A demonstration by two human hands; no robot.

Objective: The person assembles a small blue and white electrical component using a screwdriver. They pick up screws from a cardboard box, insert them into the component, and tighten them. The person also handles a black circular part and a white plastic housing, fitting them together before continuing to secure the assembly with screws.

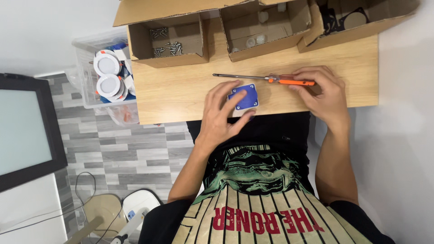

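Note:
A small blue square plate (246, 97) with white corners lies near the front edge of the wooden table (181, 90). My left hand (221, 115) rests on it, fingers spread around its left and lower sides. A long screwdriver (266, 79) with an orange handle lies across the table behind the plate, its metal shaft pointing left. My right hand (321, 95) covers the handle end, fingers curled on it.
Three open cardboard boxes stand at the table's back: one with screws (165, 45), one with small white parts (262, 31), one with dark parts (352, 20). A clear bin (108, 77) of round white fixtures sits left of the table. A screen (22, 131) stands at far left.

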